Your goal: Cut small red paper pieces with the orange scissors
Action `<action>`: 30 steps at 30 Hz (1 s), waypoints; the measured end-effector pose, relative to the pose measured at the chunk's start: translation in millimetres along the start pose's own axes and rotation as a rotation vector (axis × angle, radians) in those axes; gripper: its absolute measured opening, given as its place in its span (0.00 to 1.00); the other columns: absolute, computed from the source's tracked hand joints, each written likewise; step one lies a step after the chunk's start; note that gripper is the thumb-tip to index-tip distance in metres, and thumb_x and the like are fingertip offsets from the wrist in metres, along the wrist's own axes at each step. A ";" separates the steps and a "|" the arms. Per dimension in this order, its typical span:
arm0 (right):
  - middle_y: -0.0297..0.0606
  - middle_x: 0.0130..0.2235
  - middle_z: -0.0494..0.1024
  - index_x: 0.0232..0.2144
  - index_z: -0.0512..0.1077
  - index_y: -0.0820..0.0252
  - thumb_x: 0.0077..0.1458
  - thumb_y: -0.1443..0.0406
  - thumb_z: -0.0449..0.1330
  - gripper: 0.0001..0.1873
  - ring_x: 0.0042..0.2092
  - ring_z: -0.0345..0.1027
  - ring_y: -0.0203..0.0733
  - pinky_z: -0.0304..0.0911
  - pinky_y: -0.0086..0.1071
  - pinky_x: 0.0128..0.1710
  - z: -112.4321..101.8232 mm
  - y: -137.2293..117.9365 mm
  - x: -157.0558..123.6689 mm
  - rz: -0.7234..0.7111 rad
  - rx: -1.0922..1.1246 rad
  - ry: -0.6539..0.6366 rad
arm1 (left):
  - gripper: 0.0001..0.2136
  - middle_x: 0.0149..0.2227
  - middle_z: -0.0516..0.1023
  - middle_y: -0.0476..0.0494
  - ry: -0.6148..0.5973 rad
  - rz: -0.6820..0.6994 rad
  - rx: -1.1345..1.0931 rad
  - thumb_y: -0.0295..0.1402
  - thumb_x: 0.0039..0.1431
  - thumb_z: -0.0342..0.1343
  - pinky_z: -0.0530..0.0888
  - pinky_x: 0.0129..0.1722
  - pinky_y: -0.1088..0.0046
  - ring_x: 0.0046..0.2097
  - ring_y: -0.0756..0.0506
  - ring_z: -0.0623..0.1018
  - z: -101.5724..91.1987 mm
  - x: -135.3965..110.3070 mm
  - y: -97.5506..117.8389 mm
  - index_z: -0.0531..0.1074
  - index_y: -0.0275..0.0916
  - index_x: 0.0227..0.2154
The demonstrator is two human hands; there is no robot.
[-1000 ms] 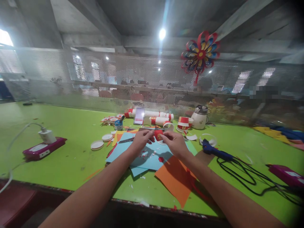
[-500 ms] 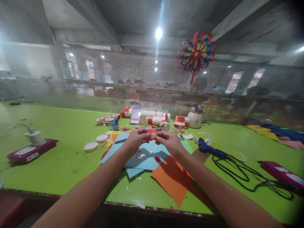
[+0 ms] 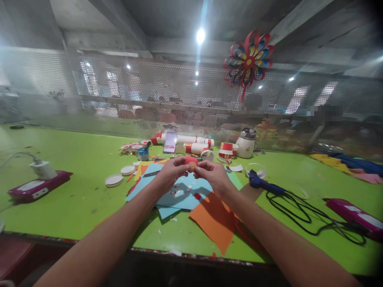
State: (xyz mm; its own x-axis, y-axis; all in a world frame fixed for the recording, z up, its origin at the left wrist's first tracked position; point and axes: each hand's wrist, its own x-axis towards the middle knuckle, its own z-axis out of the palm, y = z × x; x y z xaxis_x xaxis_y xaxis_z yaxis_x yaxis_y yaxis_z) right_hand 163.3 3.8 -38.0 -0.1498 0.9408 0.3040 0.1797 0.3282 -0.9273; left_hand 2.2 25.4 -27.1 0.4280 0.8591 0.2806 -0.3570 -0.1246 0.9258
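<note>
A red piece (image 3: 192, 160) is pinched by left hand (image 3: 173, 170) and right hand (image 3: 212, 173), scraps (image 3: 177, 193) look cut, and orange paper (image 3: 213, 220) near the tabletop's front edge (image 3: 146, 250) looks uncut.

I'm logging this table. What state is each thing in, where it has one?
Red piece: held between both hands
Left hand: gripping it
Right hand: gripping it
Phone: propped up, screen lit
Blue corded tool: lying down
White charger: plugged into power strip
White flask: upright

White charger (image 3: 43, 170) on purple power strip (image 3: 26, 189); jug (image 3: 245, 146), perhaps thermos.
</note>
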 end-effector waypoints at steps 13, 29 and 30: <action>0.38 0.43 0.75 0.44 0.69 0.63 0.60 0.62 0.56 0.12 0.38 0.72 0.40 0.69 0.38 0.37 -3.2 -10.0 -2.6 0.033 0.028 -0.016 | 0.16 0.28 0.75 0.46 -0.110 -0.083 -0.010 0.27 0.41 0.64 0.66 0.31 0.72 0.29 0.50 0.71 -1.7 -1.8 2.2 0.76 0.34 0.38; 0.39 0.45 0.74 0.46 0.68 0.62 0.60 0.62 0.56 0.13 0.41 0.72 0.41 0.69 0.40 0.39 1.4 -6.8 -2.7 0.063 0.011 0.135 | 0.11 0.26 0.76 0.46 -0.025 -0.114 -0.092 0.30 0.44 0.65 0.67 0.28 0.75 0.29 0.50 0.76 -1.7 0.2 -1.8 0.69 0.34 0.26; 0.39 0.45 0.74 0.46 0.68 0.62 0.60 0.62 0.56 0.13 0.41 0.72 0.41 0.69 0.40 0.39 1.3 -6.5 -2.6 0.064 0.007 0.134 | 0.11 0.25 0.75 0.47 -0.028 -0.105 -0.079 0.31 0.44 0.65 0.65 0.26 0.76 0.28 0.49 0.76 -1.2 0.0 -2.3 0.68 0.34 0.26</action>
State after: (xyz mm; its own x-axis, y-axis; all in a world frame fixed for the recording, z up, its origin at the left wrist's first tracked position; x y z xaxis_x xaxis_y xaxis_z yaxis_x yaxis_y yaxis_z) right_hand 161.3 -0.8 -33.1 -0.0076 0.9627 0.2703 0.1776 0.2673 -0.9471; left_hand 2.1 26.2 -29.6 0.4892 0.8510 0.1912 -0.3730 0.0059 0.9278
